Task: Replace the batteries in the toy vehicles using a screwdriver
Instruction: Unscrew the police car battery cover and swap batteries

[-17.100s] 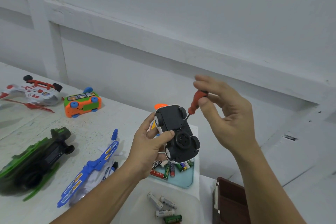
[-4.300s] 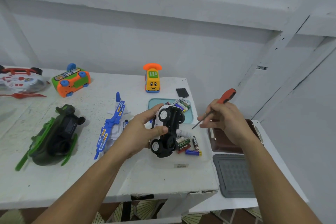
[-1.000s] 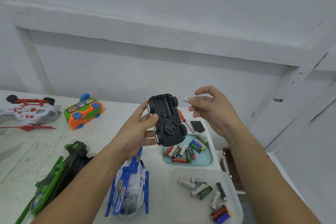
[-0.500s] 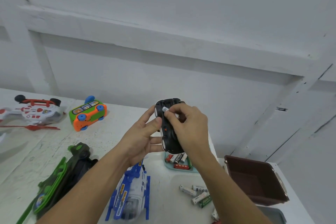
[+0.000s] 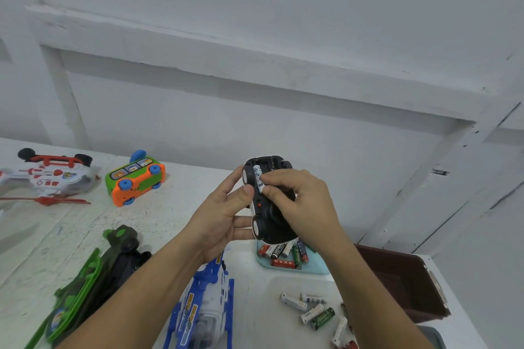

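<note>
Print shows on several things, none of it legible; the white battery in the car bears dark round symbols, too blurred to read; the batteries in the tray carry white lettering, unreadable; the blue plane has orange label strips, also blurred.

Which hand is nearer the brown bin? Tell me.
Right. The right hand is at the toy car, left of the brown bin; the left hand is farther left.

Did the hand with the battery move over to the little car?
Yes. The right hand moved left onto the black toy car, pressing a battery into it.
</note>
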A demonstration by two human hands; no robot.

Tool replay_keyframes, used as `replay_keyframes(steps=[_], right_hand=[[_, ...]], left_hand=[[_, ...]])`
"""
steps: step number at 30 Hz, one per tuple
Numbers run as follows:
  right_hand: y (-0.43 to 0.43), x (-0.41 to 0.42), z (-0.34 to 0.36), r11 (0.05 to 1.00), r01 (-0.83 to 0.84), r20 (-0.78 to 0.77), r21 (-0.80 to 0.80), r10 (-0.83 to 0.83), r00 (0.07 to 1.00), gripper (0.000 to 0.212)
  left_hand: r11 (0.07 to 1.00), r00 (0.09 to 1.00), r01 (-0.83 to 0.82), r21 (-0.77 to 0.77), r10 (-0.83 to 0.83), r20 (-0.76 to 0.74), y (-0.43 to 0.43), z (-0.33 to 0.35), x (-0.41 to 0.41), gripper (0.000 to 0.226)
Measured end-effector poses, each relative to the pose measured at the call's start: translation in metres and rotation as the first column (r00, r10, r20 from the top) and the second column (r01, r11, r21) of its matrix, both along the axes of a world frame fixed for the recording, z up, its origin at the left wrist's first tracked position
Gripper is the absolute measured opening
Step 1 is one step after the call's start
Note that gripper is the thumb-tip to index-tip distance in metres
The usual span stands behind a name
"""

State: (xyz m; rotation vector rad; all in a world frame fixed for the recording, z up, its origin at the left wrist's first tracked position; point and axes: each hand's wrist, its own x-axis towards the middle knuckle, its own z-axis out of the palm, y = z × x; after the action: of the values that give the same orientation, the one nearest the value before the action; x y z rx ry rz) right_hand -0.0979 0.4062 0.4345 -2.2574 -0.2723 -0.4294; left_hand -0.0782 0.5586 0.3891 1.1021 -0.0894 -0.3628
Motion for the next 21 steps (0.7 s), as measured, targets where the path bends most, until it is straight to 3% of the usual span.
replay_keyframes(steps=[9,15,16,18,21], right_hand=[[0.002,0.015,-0.005,0.997,-0.03,0.099,-0.065,0.036,0.994,0.011],[-0.003,0.022,-0.002,0.983,-0.103,0.009,-0.15,0.106,0.994,0.018],[-0.005,0.024,-0.001,0.987,-0.134,-0.049,-0.091,0.129,0.99,0.018],[-0.014,0.029,0.003,0.957,-0.153,-0.184,0.248,0.201,0.962,0.022],[-0.036,0.041,0.004,0.692,0.051,-0.298,0.72,0.242,0.923,0.02]], left_hand=[[0.999,1.0,0.019,0.051,-0.02,0.018,0.002,-0.001,0.008,0.061],[1.0,0.999,-0.002,0.016,0.003,-0.04,0.0,-0.002,0.013,0.055],[1.0,0.999,-0.018,0.02,0.018,-0.05,-0.002,-0.002,0.014,0.052],[0.998,0.997,-0.047,0.034,0.049,-0.054,-0.004,-0.002,0.017,0.045],[0.996,0.995,-0.083,0.038,0.085,-0.058,-0.002,-0.002,0.019,0.043]])
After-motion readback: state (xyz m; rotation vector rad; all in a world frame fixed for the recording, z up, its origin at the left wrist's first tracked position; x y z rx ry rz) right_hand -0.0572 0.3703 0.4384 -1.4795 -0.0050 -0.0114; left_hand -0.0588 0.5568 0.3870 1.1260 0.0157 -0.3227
